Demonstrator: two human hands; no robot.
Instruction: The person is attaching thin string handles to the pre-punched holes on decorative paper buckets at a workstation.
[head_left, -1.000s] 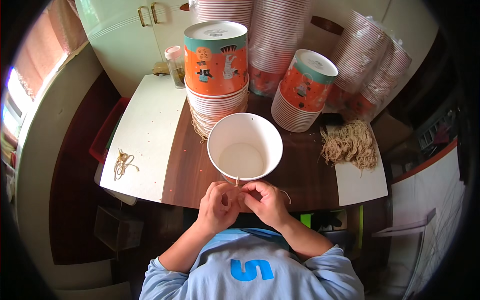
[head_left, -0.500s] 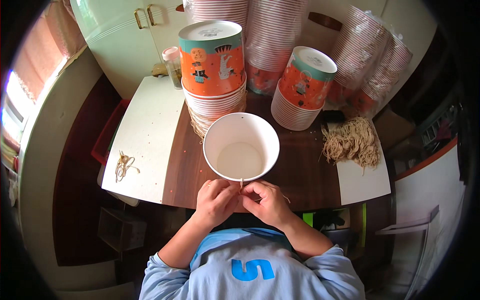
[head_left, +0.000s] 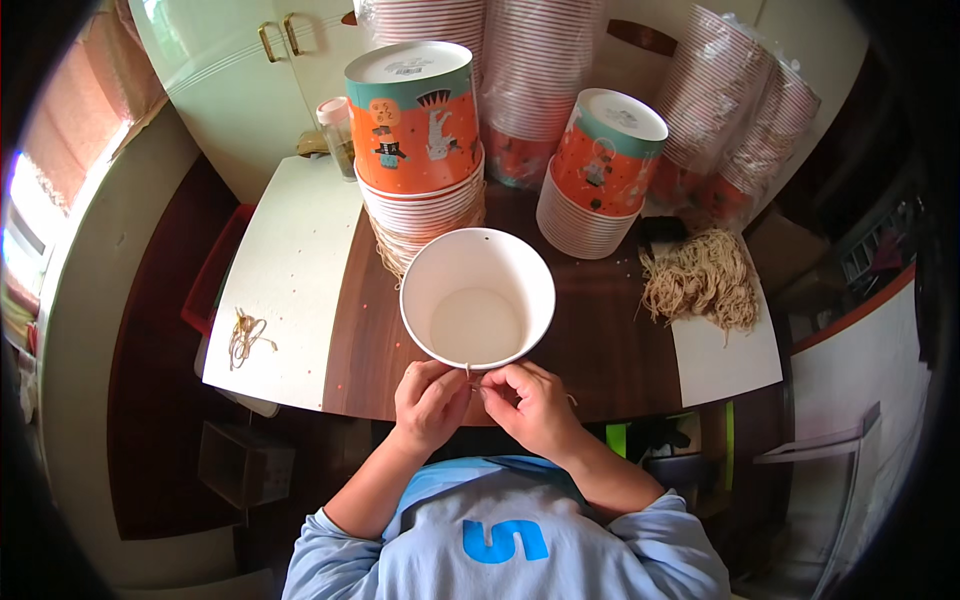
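I seem to be in a home: cabinet behind my table, curtain left of it. Stacked buckets and twine on it suggest a workshop too.

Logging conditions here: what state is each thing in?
Near bucket: upright, open, empty
Cord: looped at bucket's near rim
Left hand: pinching the cord
Right hand: pinching the cord
Front bucket stacks: nested, upside down
Rear bucket stacks: wrapped in plastic
Cord bundle: heaped loosely
Jar: upright, lidded
Cabinet doors: closed

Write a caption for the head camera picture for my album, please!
Left hand and right hand pinch string at the near rim of an open bucket.
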